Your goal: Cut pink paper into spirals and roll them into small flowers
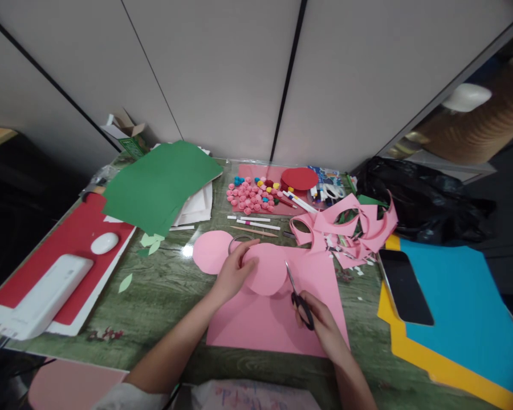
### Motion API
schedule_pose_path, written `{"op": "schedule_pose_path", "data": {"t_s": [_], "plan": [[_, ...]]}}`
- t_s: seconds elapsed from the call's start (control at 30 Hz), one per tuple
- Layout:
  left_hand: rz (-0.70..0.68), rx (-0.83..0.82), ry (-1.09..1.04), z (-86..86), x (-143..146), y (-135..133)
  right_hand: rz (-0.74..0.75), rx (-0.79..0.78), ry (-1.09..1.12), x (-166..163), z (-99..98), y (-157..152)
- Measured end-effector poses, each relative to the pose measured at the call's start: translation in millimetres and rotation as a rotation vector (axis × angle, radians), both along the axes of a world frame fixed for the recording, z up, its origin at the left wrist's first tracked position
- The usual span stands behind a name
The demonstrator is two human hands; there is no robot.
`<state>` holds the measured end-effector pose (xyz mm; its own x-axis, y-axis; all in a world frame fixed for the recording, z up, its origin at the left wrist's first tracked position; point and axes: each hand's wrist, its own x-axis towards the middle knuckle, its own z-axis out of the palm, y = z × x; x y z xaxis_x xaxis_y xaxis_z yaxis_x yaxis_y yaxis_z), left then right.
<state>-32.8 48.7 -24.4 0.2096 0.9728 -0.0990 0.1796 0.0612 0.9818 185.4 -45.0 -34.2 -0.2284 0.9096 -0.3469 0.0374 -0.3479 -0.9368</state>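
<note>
My left hand [235,272] pinches the left edge of a pink paper circle [268,272], held a little above a larger pink sheet [260,324]. In my right hand [318,322] is a pair of black-handled scissors [297,290], fingers through the loops. Its blades point up and away beside the circle's right edge; whether they touch the paper I cannot tell. Left of my left hand lies another pink circle [211,250], with a dark ring-shaped object [235,242] partly hidden behind my fingers.
Pink paper scraps [346,222] pile at the back right. Small rolled paper flowers [252,196], a red circle [299,178] and white sticks [256,224] lie behind. Green paper [162,179] and a white device [47,296] are left; a phone [406,287] rests on blue paper [461,302] right.
</note>
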Motion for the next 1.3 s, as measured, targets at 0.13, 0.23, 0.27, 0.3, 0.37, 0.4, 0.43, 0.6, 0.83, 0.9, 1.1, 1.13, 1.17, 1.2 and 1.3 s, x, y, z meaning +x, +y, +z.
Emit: {"op": "schedule_pose_path", "data": {"t_s": [0.13,0.23,0.27,0.3,0.37,0.4,0.43,0.6,0.83,0.9,1.1,1.13,1.17,1.2,1.3], "plan": [[0.006,0.005,-0.012,-0.6,0,0,0.000,0.005,-0.014,0,-1.4,0],[0.021,0.014,-0.016,0.1,0,1,0.005,-0.001,-0.028,1,-2.9,-1],[0.027,0.018,-0.015,0.6,-1,1,0.008,-0.002,-0.029,1,-3.1,-1],[0.029,0.021,-0.012,1.3,-1,1,0.009,-0.002,-0.026,1,-3.1,-1],[0.021,0.023,-0.005,3.0,-1,1,0.005,0.000,-0.009,2,-2.6,-2],[0.013,0.018,-0.002,3.8,-1,1,0.002,-0.002,0.001,2,-2.3,-2],[0.003,0.012,0.000,4.7,-1,1,-0.004,-0.004,0.012,2,-1.9,-2],[-0.045,-0.010,0.002,8.1,0,0,-0.028,-0.023,0.047,1,-1.0,-3],[-0.067,0.000,0.009,10.6,0,-1,-0.025,-0.012,0.049,0,0.9,-2],[-0.058,0.006,0.010,9.9,0,0,-0.019,-0.019,0.036,0,0.9,-2],[-0.009,-0.007,0.004,6.0,0,0,-0.007,-0.013,0.003,0,-2.2,-2],[-0.002,-0.007,0.005,5.5,0,0,-0.002,-0.010,0.000,1,-2.3,-2],[0.003,-0.005,0.007,5.0,0,0,0.004,-0.009,-0.003,1,-2.3,-2],[0.005,-0.001,0.010,4.6,0,1,0.010,-0.009,-0.004,1,-2.1,-2],[0.015,0.009,0.007,3.3,-1,1,0.017,-0.010,0.002,1,-1.2,-1]]}}
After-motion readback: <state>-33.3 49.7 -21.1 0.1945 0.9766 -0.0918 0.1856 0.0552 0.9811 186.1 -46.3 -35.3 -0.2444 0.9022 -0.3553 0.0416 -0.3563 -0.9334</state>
